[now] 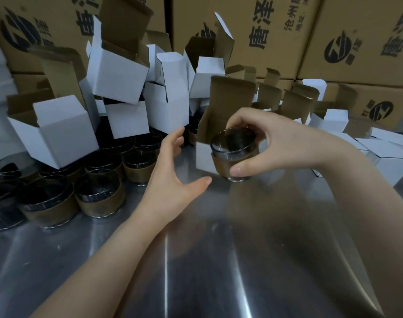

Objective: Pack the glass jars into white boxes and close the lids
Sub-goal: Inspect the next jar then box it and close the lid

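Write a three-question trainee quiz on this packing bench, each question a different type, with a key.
1. True or false: the right hand holds a glass jar.
2. The left hand is: A) gripping a box, B) open and empty, C) closing a lid.
3. Fill in: the open white box just behind the held jar has its lid flap ____.

Key: 1 true. 2 B. 3 up; it stands upright above the box. More jars wait on the metal table at left.

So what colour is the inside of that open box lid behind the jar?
Plain brown, the open box lid in the head view.
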{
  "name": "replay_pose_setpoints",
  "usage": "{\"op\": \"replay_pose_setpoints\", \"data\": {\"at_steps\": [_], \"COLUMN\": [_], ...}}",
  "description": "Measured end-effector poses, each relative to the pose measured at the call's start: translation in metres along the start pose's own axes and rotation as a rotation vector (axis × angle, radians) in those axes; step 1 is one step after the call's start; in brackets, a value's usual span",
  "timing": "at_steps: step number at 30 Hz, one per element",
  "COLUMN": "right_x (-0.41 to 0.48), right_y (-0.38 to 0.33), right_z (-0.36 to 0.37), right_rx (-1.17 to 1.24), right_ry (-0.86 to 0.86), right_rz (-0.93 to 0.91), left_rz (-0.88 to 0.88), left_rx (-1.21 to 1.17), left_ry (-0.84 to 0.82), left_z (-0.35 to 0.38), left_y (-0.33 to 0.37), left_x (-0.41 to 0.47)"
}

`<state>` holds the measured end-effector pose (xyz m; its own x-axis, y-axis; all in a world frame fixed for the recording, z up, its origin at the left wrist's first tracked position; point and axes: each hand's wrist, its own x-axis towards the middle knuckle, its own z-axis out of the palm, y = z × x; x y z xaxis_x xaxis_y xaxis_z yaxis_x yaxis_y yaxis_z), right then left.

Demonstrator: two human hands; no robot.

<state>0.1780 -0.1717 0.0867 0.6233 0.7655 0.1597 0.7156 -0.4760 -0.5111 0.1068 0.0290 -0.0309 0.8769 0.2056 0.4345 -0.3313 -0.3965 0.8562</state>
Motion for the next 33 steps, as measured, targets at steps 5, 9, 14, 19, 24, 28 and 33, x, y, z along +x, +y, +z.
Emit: {"op": "replay_pose_setpoints", "data": {"at_steps": [5,9,14,19,24,28,33], "right_x": [0.000,-0.001,0.000,0.002,0.009,0.014,0.022], "right_y": [0.001,0.004,0.008,0.010,0.007,-0.005,-0.019], "right_z": [0.003,0.006,0.010,0.011,0.012,0.016,0.024], "right_rx": [0.184,0.301,0.373,0.445,0.329,0.013,-0.321], "right_ry": [-0.152,-0.174,-0.162,-0.062,0.102,0.192,0.201], "right_rz": [-0.080,-0.134,-0.130,-0.095,-0.006,0.036,0.038], "left_rz": [0.019,0.056,0.037,0.016,0.016,0.021,0.027], "left_rx": [-0.059,-0.135,-0.138,-0.038,0.021,0.041,0.067], "left_ry": [-0.099,-0.084,-0.037,-0.039,-0.024,0.007,0.020], "left_z": [-0.002,-0.002,-0.003,-0.002,0.000,0.001,0.002], "left_y": [0.004,0.008,0.014,0.012,0.004,0.002,0.002], "left_x": [0.002,0.003,0.002,0.002,0.002,0.003,0.003]}}
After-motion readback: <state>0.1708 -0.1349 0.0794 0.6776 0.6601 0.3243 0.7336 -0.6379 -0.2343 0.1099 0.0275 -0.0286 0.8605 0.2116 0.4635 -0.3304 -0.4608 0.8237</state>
